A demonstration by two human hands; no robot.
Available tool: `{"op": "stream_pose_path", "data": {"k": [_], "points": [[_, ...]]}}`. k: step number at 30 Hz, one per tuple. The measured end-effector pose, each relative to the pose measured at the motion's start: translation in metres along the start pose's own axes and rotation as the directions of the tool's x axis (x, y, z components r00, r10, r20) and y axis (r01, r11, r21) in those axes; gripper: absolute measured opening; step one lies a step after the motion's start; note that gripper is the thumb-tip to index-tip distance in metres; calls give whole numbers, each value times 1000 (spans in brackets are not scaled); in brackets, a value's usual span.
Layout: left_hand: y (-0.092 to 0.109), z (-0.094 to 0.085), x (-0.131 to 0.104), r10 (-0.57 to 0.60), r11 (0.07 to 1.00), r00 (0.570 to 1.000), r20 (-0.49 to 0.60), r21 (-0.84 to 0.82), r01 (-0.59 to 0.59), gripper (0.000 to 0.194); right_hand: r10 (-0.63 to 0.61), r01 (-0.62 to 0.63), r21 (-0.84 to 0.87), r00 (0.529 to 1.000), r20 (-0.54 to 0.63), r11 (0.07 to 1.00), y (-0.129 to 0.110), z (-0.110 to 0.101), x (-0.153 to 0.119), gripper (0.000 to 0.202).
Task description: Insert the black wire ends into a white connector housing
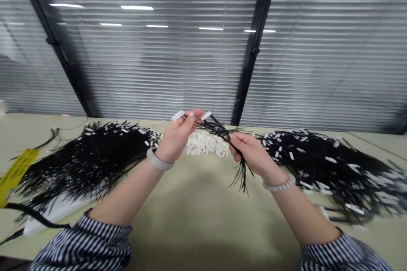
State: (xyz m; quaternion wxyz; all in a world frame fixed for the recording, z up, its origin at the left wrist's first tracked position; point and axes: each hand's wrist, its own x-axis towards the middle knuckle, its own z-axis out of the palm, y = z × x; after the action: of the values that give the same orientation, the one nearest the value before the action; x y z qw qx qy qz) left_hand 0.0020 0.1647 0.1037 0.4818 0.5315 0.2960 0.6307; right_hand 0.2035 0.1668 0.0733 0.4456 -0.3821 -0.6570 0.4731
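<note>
Left hand (178, 137) pinches a white connector (178, 115); right hand (251, 152) grips a black wire bundle (222, 133) above the table (197, 211) centre. Capped wires (318, 156) lie right, another pile (85, 156) left, loose connectors (206, 144) remain.

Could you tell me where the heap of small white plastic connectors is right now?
The heap of small white plastic connectors lies mid-table at the far edge, behind both hands.

An assembly workbench (197, 220) in an office-like room: heaped black wires (82, 161), window blinds (159, 63).
</note>
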Motion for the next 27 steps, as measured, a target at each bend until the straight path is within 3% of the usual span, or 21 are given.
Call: {"op": "stream_pose_path", "data": {"k": [4,9,17,23,27], "points": [[-9,-8,2,-53,998,996,-67,42,56,24,33,-33,-15,999,12,999,7,0,0,38],[-15,-19,9,-11,997,990,-138,71,21,27,28,-28,-1,998,-48,1000,18,-8,9,37],[-14,-35,20,55,974,996,-69,223,-38,21,28,-31,-33,997,-74,999,14,-24,23,35],[0,-51,26,76,973,997,-33,220,-67,18,56,-63,-160,997,-46,985,11,-37,29,36],[29,-70,19,115,973,992,-46,207,-103,14,94,-94,-263,995,-13,960,7,-46,28,38]]}}
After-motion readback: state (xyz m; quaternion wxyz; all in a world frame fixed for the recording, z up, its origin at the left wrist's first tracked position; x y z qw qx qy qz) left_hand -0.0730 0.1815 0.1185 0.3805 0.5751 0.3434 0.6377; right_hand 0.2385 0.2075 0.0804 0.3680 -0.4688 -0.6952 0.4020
